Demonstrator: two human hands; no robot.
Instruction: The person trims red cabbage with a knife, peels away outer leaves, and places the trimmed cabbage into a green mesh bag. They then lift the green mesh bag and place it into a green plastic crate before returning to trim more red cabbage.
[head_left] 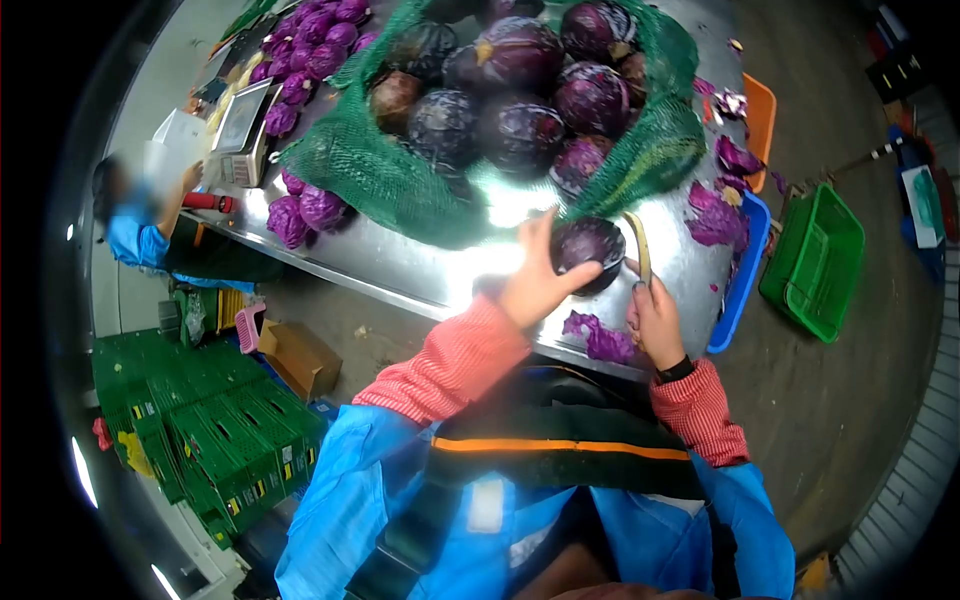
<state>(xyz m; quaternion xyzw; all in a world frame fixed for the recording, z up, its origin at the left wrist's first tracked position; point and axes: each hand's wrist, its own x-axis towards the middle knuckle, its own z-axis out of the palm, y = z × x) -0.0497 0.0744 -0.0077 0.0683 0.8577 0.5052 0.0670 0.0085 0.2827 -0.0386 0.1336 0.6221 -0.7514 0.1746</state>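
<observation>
A dark red cabbage (588, 250) sits on the steel table (470, 268) close to its front edge. My left hand (540, 278) grips it from the left, thumb across the front and fingers behind. In my right hand (655, 318) is a knife with a curved blade (641, 246), held upright at the cabbage's right side. Loose purple leaves (603, 340) lie on the table just below the cabbage. Directly beyond my hands, a green mesh sack (375, 190) lies spread wide, with several unpeeled red cabbages (518, 52) in it.
Peeled purple cabbages (322, 208) and a scale (243, 135) are on the left, where another person (140, 235) stands. Torn leaves (714, 216) cover the right edge above a blue crate (742, 285) and an orange crate (760, 125). A green crate (818, 262) stands on the floor.
</observation>
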